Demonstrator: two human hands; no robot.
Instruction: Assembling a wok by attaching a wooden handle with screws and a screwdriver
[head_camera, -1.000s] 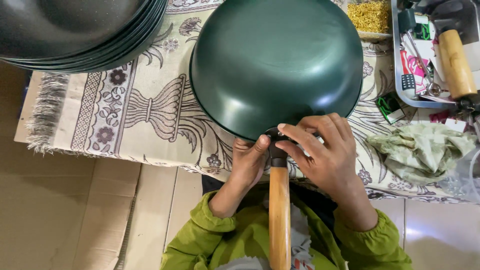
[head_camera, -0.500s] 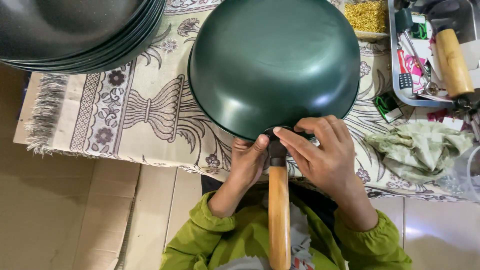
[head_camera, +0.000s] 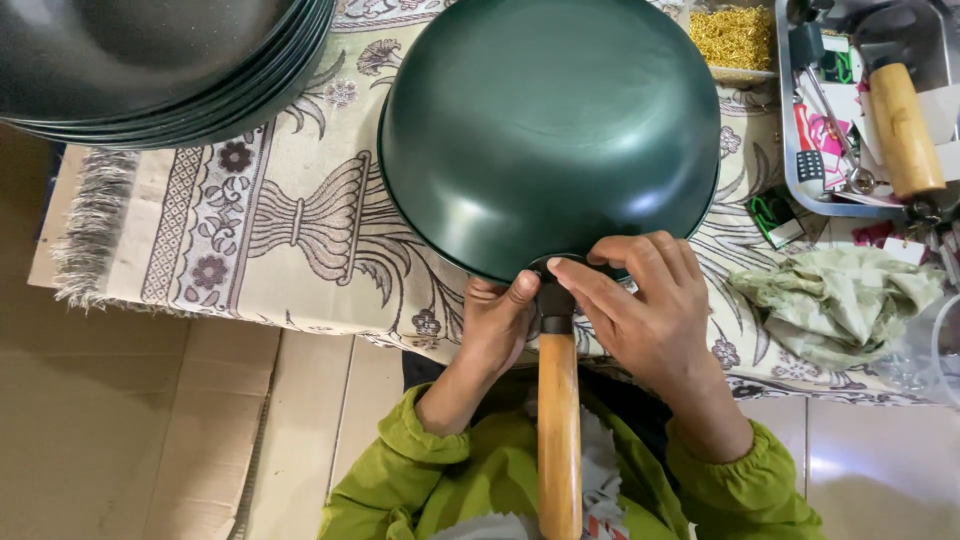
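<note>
Green round metal pan (head_camera: 548, 130) is lying upside down on the patterned cloth surface (head_camera: 290, 220) | left hand (head_camera: 495, 325) and right hand (head_camera: 640, 310) are still pinching where its wooden handle (head_camera: 558, 430) joins | hardly anything is moving since a second ago.

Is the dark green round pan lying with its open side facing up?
No, the dark green round metal pan lies bottom up on the patterned cloth, showing its smooth domed underside.
</note>
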